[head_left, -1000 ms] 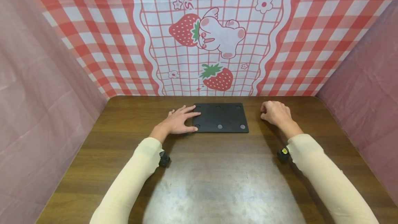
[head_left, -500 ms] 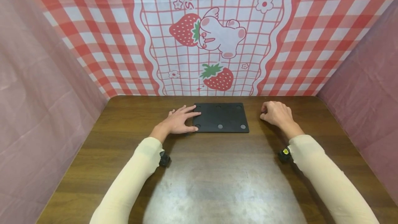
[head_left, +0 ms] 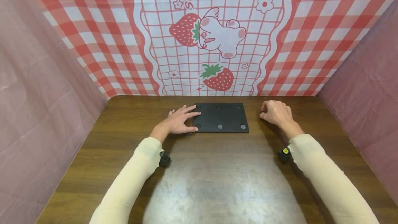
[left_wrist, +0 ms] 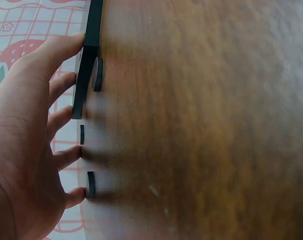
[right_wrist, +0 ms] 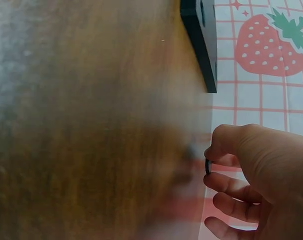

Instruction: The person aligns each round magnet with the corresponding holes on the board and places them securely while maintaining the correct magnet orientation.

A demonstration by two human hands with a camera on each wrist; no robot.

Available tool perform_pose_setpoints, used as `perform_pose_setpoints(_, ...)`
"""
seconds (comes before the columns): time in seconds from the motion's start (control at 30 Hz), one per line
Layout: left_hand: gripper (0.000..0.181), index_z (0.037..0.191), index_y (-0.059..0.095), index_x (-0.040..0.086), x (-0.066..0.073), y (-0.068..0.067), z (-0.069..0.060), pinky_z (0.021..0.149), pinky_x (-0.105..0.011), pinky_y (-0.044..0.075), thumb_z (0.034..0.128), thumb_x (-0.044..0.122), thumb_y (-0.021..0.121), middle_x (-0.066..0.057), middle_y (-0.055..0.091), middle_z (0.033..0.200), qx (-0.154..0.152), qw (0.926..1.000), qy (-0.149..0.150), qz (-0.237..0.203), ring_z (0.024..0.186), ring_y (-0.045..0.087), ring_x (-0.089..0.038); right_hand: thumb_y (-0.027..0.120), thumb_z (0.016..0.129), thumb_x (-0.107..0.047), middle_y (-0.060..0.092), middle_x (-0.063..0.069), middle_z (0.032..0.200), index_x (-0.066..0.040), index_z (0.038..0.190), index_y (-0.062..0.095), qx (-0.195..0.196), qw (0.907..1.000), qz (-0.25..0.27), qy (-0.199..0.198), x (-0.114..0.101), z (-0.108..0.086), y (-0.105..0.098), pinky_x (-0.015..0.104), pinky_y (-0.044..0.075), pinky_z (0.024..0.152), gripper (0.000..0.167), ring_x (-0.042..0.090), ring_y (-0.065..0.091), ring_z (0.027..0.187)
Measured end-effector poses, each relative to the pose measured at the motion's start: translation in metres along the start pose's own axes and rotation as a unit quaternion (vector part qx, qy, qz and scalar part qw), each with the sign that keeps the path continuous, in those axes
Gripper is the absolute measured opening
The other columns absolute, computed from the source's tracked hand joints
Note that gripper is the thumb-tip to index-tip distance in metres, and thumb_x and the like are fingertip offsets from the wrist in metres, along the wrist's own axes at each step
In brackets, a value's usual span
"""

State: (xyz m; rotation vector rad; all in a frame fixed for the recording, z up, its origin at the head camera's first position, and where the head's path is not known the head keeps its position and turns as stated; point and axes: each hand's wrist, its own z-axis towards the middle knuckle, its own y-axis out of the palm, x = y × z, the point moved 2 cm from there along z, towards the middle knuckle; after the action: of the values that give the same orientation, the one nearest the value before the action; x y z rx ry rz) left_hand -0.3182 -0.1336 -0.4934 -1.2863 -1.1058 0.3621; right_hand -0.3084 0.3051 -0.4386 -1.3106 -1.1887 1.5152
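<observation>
A flat black rectangular board [head_left: 222, 117] lies on the table, with round marks along its two long edges; two near ones look grey. My left hand [head_left: 177, 120] is spread at its left end, and in the left wrist view the thumb and some fingers of that hand [left_wrist: 26, 120] touch the board [left_wrist: 92, 30]. Small dark discs [left_wrist: 98, 75] lie under and beside this hand, hidden in the head view. To the right of the board, my right hand [head_left: 276, 113] pinches a small dark disc [right_wrist: 208, 166] between thumb and finger, apart from the board [right_wrist: 204, 45].
The wooden table [head_left: 211, 182] meets a red and white strawberry-print cloth [head_left: 217, 44] just behind the board. Pinkish curtains [head_left: 40, 78] hang at the left and right sides. A small black device is strapped at each wrist.
</observation>
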Motion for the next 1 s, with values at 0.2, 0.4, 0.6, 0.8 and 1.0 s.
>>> perform_pose_setpoints(0.2, 0.082, 0.174, 0.044, 0.039, 0.015, -0.009, -0.007, 0.134, -0.085, 0.014, 0.102, 0.071, 0.067, 0.001, 0.021, 0.192, -0.013, 0.9998, -0.006, 0.014, 0.18, 0.012, -0.043, 0.077, 0.096, -0.02, 0.08, 0.02, 0.113, -0.005, 0.114, 0.077, 0.008, 1.0, -0.003, -0.004, -0.001, 0.002, -0.004, 0.062, 0.059, 0.08, 0.023, 0.04, 0.071, 0.097)
perform_pose_setpoints(0.4, 0.083, 0.173, 0.045, 0.042, 0.01, -0.006, -0.004, 0.133, -0.086, 0.015, 0.1005, 0.077, 0.065, 0.002, 0.022, 0.192, -0.006, 0.9997, -0.002, 0.022, 0.179, 0.013, -0.044, 0.079, 0.096, -0.018, 0.08, 0.02, 0.113, -0.005, 0.115, 0.078, -0.002, 1.0, 0.0, -0.007, -0.001, 0.002, -0.003, 0.062, 0.059, 0.079, 0.023, 0.04, 0.069, 0.096)
perform_pose_setpoints(0.6, 0.084, 0.172, 0.045, 0.043, 0.004, -0.003, -0.002, 0.134, -0.086, 0.014, 0.0988, 0.078, 0.067, 0.003, 0.022, 0.192, -0.006, 0.9999, 0.0, 0.009, 0.179, 0.013, -0.044, 0.079, 0.097, -0.018, 0.079, 0.02, 0.114, -0.005, 0.115, 0.077, -0.002, 0.9999, 0.004, -0.01, -0.004, 0.002, -0.001, 0.061, 0.059, 0.081, 0.023, 0.038, 0.067, 0.095)
perform_pose_setpoints(0.8, 0.084, 0.173, 0.045, 0.044, 0.001, -0.001, -0.001, 0.135, -0.085, 0.013, 0.0988, 0.078, 0.067, 0.005, 0.021, 0.192, -0.006, 1.0, 0.0, 0.006, 0.18, 0.011, -0.041, 0.077, 0.097, -0.016, 0.079, 0.021, 0.117, -0.005, 0.118, 0.078, -0.003, 0.9999, 0.007, -0.011, -0.007, 0.001, 0.002, 0.061, 0.06, 0.083, 0.024, 0.039, 0.066, 0.097)
perform_pose_setpoints(1.0, 0.084, 0.173, 0.044, 0.045, 0.002, -0.001, 0.0, 0.134, -0.085, 0.014, 0.0991, 0.079, 0.066, 0.005, 0.022, 0.192, -0.005, 1.0, 0.0, 0.008, 0.18, 0.013, -0.042, 0.076, 0.097, -0.016, 0.079, 0.022, 0.116, -0.005, 0.117, 0.078, 0.004, 0.9998, 0.009, -0.015, -0.008, 0.002, 0.004, 0.063, 0.06, 0.084, 0.023, 0.04, 0.067, 0.098)
